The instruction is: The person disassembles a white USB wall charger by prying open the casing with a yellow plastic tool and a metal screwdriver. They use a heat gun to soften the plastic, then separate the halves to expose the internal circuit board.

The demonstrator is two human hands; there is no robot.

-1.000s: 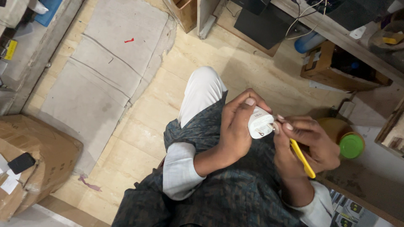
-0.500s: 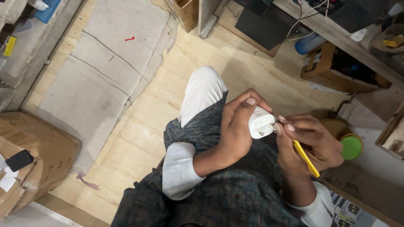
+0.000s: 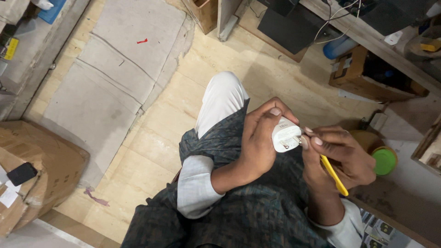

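A seated person works on a small white plug adapter held over their lap.

The left hand point(image 3: 259, 142) has its fingers wrapped around the white adapter point(image 3: 285, 136), gripping it above the dark patterned clothing. The right hand point(image 3: 342, 156) holds a yellow screwdriver point(image 3: 334, 176) in clenched fingers, fingertips touching the adapter's edge. A jar with a green lid point(image 3: 384, 160) stands just beside the right hand.

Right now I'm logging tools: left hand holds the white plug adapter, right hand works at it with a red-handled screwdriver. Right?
Not quite: the head view shows the screwdriver handle is yellow. The left hand does hold the white plug adapter, with the right hand at it.
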